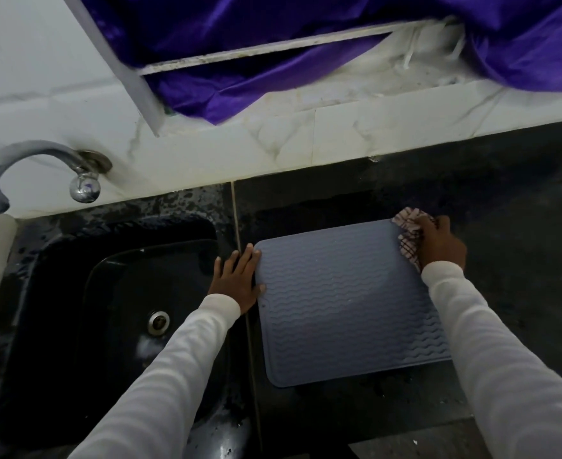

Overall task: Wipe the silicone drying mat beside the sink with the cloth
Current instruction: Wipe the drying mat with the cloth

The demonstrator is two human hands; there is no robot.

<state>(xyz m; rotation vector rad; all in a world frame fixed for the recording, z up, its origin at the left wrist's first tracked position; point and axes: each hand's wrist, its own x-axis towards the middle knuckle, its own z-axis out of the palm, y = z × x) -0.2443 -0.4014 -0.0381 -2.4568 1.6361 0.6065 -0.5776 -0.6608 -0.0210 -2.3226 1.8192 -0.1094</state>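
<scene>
One grey ribbed mat (349, 303) is laid flat on the dark counter (504, 200), just right of one black sink (74, 293). One checked cloth (408, 236) is gripped by the right hand (438, 243) at the mat's far right corner. The left hand (236, 279) is pressed flat, fingers spread, on the mat's left edge. One drain (158, 322) is seen in the sink.

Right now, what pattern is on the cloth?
A red-and-white check on the cloth, shown in the head view.

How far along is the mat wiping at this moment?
Early or mid-wipe, as far as one frame shows. In hand: the right hand presses the checked cloth on the far right corner of the grey mat, while the left hand lies flat at its left edge beside the sink. Done: nothing shows which parts were already wiped. Left: likely most of the ribbed surface, where small specks remain.
</scene>
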